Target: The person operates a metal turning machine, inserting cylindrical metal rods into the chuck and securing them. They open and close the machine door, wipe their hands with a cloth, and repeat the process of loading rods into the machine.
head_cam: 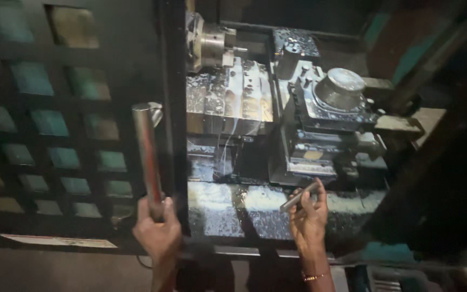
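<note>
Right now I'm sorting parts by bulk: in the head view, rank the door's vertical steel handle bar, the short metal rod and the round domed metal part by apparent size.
1. Vertical steel handle bar, left hand gripping it.
2. Round domed metal part.
3. Short metal rod in the right hand.
The rod is nearer the camera, yet looks smallest.

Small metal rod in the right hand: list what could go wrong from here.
1. The right hand pinches the small metal rod only at its fingertips above the wet, chip-strewn machine bed; it might slip and drop.
2. The left hand grips the door handle; if the door slides, the right wrist could get caught.
</note>
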